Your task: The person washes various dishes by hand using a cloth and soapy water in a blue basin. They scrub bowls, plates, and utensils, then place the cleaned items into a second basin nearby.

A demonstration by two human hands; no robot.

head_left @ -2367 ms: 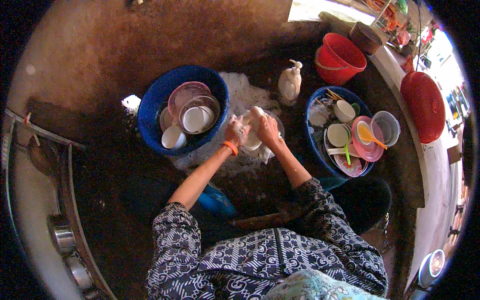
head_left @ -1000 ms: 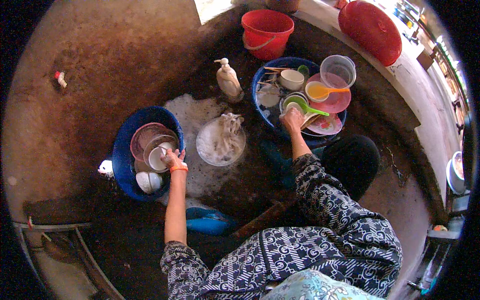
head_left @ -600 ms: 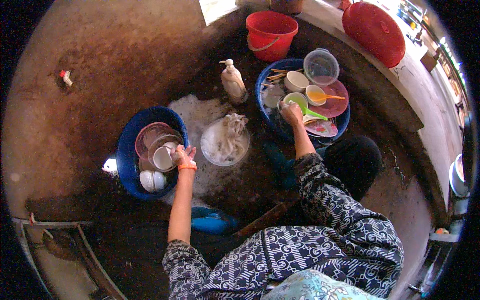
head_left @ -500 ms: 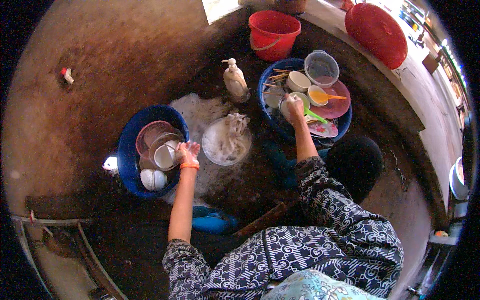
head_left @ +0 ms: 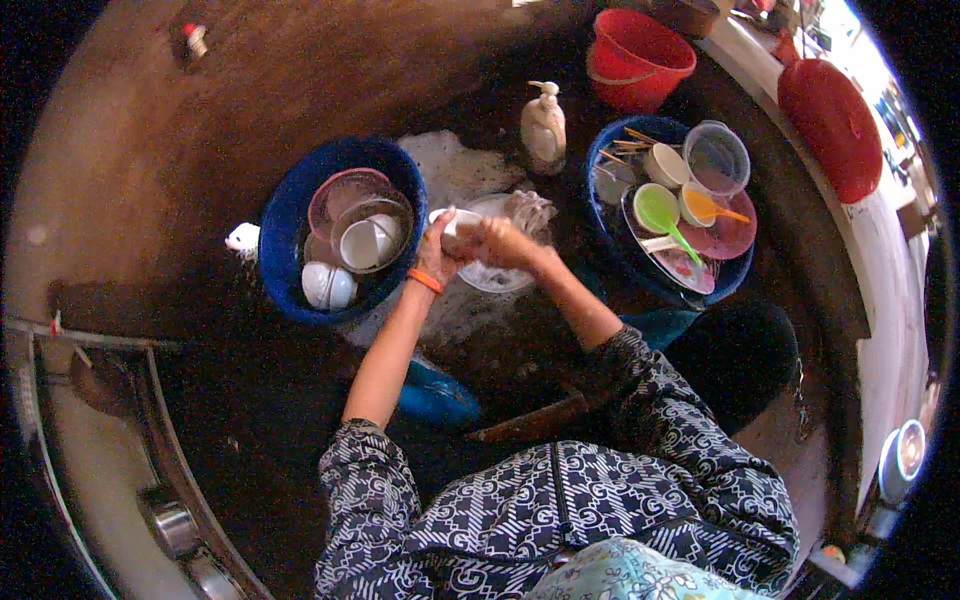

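Both hands have been brought back together at the middle: half a second ago the right hand was stretched out to the blue basin of cups and plates on the right, and the left hand was at the rim of the other blue basin on the left. Now a small white bowl is clasped in the left hand, fingers closed around its side, while the right hand is pressed up against it from the right, fingers curled; whether a cloth or sponge is gripped there cannot be told. The bowl is held just above the soapy metal dish on the floor, with a rag lying at that dish's far edge and a soap bottle standing just beyond. An orange band is worn on the left wrist.

A slip looks like the main risk: with suds all around, a wet bowl could be lost from the grip and knocked against the dish below. The left basin, stacked with bowls and a glass, sits close to the left elbow's path, so a careless swing could tip something. A red bucket stands well apart at the back.
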